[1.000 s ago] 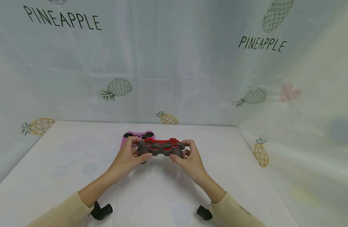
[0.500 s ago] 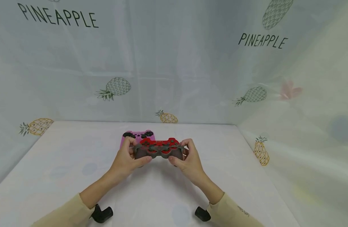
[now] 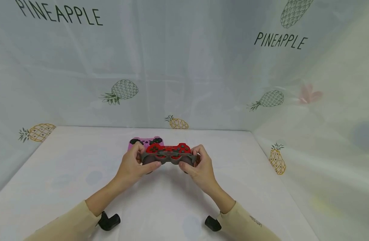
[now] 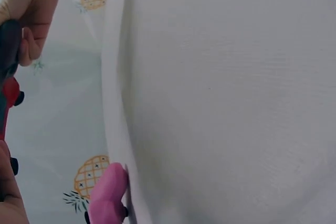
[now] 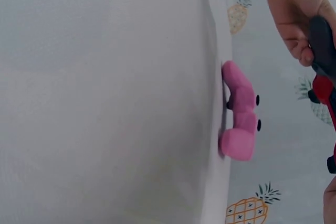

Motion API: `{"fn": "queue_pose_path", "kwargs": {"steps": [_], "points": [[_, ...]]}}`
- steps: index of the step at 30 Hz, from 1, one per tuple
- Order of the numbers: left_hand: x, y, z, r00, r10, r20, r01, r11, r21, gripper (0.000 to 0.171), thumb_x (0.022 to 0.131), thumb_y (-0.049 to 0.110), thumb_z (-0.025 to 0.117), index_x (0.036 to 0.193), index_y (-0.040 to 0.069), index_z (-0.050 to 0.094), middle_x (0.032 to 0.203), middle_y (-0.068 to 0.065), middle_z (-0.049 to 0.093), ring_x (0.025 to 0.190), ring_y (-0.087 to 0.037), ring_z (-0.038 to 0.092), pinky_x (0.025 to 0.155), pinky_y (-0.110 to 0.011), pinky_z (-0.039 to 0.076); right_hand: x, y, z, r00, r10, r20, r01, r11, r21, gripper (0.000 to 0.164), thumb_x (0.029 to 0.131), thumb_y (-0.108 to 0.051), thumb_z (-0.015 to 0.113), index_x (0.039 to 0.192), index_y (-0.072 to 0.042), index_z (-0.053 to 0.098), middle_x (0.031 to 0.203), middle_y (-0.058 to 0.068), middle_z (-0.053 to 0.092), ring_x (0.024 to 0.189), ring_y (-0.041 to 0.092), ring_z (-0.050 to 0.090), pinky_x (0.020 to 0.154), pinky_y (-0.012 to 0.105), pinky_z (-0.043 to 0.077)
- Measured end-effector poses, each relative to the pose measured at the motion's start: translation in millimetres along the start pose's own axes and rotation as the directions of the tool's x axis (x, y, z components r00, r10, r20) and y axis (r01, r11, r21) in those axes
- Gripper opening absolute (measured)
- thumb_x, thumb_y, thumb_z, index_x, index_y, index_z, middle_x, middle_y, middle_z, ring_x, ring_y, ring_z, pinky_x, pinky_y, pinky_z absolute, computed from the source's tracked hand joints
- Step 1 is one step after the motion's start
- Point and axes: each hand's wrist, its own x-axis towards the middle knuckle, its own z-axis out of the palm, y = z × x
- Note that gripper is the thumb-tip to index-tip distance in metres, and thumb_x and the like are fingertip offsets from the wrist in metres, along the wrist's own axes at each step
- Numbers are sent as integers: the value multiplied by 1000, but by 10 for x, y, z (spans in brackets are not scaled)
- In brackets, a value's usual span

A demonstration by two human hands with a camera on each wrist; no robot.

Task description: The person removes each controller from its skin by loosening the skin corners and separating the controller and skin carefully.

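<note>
A red game controller [image 3: 169, 148] is held above the white table, with a dark grey, soft-looking cover [image 3: 152, 158] over its near side and grips. The left hand [image 3: 132, 164] grips its left end, thumb along the near side. The right hand [image 3: 201, 170] grips the right end likewise, fingers curled behind. Part of the controller [image 4: 11, 92] shows at the edge of the left wrist view. Behind the left hand, a pink game controller [image 3: 148, 141] lies on the table, partly hidden; its pink body [image 5: 243, 107] shows whole in the right wrist view.
The white-covered table [image 3: 67, 160] meets a pineapple-printed curtain [image 3: 184, 67] at the back and on both sides. Black wrist-worn pieces [image 3: 109, 221] stick out by the sleeves, low over the table.
The controller has tilted so more of its red face shows above the grey cover. Both hands keep their grip and have shifted slightly left. The pink controller stays put while the head view tips slightly.
</note>
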Motion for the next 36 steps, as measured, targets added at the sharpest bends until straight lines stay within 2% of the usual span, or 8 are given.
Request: {"fn": "queue_pose_path", "kwargs": {"steps": [4, 8, 11, 15, 18, 23, 30, 36], "points": [[50, 24, 17, 998, -46, 33, 47, 998, -38, 62, 83, 28, 94, 109, 9, 41, 83, -8, 60, 73, -18, 55, 60, -26, 48, -19, 19, 2, 999, 27, -25, -27, 1000, 6, 40, 86, -6, 81, 105, -10, 46, 93, 12, 60, 73, 17, 56, 59, 23, 49], [38, 42, 30, 994, -69, 90, 72, 997, -22, 70, 84, 28, 94, 122, 8, 39, 107, -14, 70, 94, -23, 66, 78, -29, 56, -69, 34, -54, 997, 83, 0, -83, 997, -8, 45, 88, -9, 82, 114, -13, 46, 107, 13, 64, 79, 18, 63, 64, 25, 54], [-34, 40, 19, 985, -74, 157, 76, 997, -11, 80, 80, 23, 97, 130, 9, 36, 123, -16, 67, 109, -24, 70, 89, -30, 57, -123, 38, -124, 993, 119, 20, -118, 992, -38, 48, 89, -14, 84, 117, -17, 46, 117, 11, 63, 83, 20, 65, 66, 26, 55], [-138, 26, -3, 969, -67, 239, 77, 997, -33, 89, 77, 14, 98, 136, 9, 33, 136, -19, 60, 116, -26, 71, 95, -35, 58, -202, 52, -213, 986, 154, 59, -150, 986, -76, 53, 88, -18, 88, 121, -17, 46, 114, 11, 62, 81, 18, 60, 66, 24, 51], [-204, 5, -31, 963, -66, 261, 79, 996, -42, 85, 76, 11, 98, 133, 8, 35, 135, -20, 62, 112, -25, 72, 91, -33, 60, -274, 72, -270, 978, 164, 132, -153, 984, -90, 65, 83, -16, 93, 126, -16, 45, 110, 10, 62, 81, 17, 58, 68, 23, 50], [-366, -63, -92, 946, -89, 311, 111, 992, -54, 83, 73, 10, 99, 125, 5, 35, 123, -20, 67, 104, -23, 75, 84, -30, 59, -419, 100, -340, 946, 140, 291, -113, 988, -108, 80, 76, -10, 97, 135, -17, 44, 111, 10, 64, 87, 19, 64, 77, 28, 57], [-518, -97, -89, 926, -105, 362, 119, 993, -16, 82, 71, 18, 101, 121, 7, 37, 99, -10, 68, 94, -22, 76, 81, -26, 53, -529, 106, -396, 927, 111, 357, -34, 976, -214, 70, 75, -19, 99, 124, -15, 48, 106, 6, 66, 81, 17, 69, 78, 37, 60], [-562, -149, -51, 928, -122, 351, 119, 992, 32, 80, 67, 19, 103, 116, 8, 41, 92, -8, 60, 85, -20, 72, 78, -26, 52, -522, 166, -412, 909, 67, 411, 59, 956, -288, 63, 77, -26, 98, 117, -16, 51, 106, 1, 65, 81, 17, 70, 77, 37, 59]]}}
